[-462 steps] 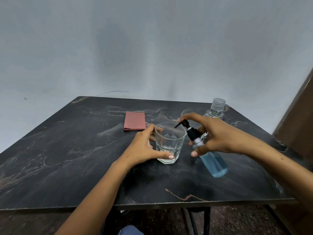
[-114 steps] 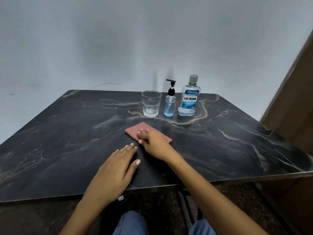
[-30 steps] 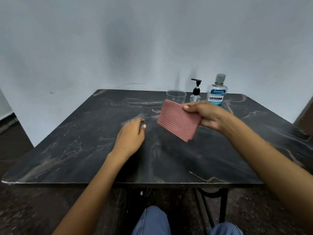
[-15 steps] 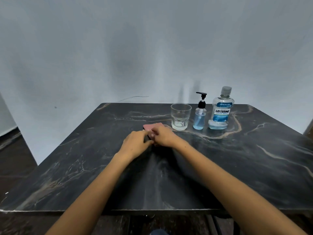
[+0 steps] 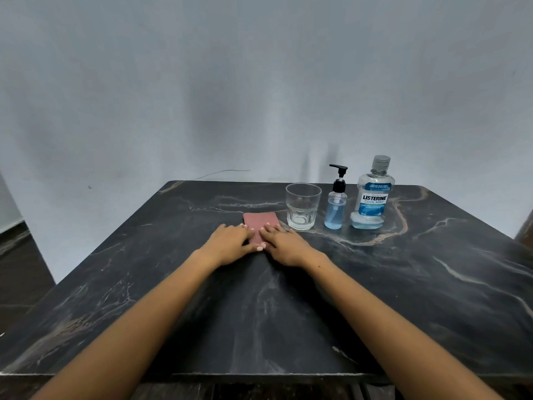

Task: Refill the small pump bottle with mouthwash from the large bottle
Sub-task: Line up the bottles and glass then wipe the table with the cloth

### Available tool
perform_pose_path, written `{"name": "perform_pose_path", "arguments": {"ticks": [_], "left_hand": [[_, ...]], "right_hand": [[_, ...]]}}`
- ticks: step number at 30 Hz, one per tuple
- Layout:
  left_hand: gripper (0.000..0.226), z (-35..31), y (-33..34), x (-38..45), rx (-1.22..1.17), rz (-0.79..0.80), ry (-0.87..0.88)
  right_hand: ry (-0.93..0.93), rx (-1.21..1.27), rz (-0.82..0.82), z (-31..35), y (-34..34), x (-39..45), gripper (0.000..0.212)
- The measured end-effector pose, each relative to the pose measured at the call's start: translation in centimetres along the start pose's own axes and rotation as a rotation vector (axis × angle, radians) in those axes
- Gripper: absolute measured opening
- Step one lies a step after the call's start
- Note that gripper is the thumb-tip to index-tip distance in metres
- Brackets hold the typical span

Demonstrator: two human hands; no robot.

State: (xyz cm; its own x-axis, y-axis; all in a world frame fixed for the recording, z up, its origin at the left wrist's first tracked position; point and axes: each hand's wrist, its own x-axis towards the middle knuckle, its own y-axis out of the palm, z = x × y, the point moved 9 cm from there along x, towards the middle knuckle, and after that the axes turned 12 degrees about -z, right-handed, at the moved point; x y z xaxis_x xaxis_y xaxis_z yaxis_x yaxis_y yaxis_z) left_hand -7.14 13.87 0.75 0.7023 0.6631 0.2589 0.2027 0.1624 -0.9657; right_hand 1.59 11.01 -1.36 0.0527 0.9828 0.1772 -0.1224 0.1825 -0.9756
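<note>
The small pump bottle [image 5: 335,206] stands upright at the back of the dark marble table [image 5: 403,284], black pump fitted, blue liquid inside. Right of it stands the large Listerine bottle [image 5: 372,197], capped, with a little liquid at its bottom. A clear glass [image 5: 302,205] stands left of the pump bottle. In front of the glass lies a folded pink cloth [image 5: 261,222]. My left hand [image 5: 230,243] and my right hand [image 5: 281,242] rest flat, side by side, on the cloth's near part, fingers spread, gripping nothing.
A pale wall rises right behind the table. A brown wooden panel [image 5: 526,223] shows at the far right edge. Dark floor [image 5: 17,269] lies to the left of the table.
A second ago my right hand held the pink cloth up in the air. It now lies flat on the table left of the glass, with both hands pressed on it.
</note>
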Motion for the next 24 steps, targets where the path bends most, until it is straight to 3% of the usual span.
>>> {"name": "perform_pose_path", "arguments": {"ticks": [15,19,24], "left_hand": [[0.063,2.1,1.4,2.9,0.097,0.091,0.043],[0.062,0.9,-0.8,2.1,0.054,-0.081,0.002],[0.064,-2.5,-5.0,-0.6,0.035,-0.336,-0.070]], "right_hand": [[0.127,0.097,-0.028,-0.2,0.0,2.4,0.050],[0.162,0.257,-0.167,-0.4,-1.7,0.7,0.036],[0.126,0.268,-0.402,-1.6,-5.3,-4.2,0.047]]}}
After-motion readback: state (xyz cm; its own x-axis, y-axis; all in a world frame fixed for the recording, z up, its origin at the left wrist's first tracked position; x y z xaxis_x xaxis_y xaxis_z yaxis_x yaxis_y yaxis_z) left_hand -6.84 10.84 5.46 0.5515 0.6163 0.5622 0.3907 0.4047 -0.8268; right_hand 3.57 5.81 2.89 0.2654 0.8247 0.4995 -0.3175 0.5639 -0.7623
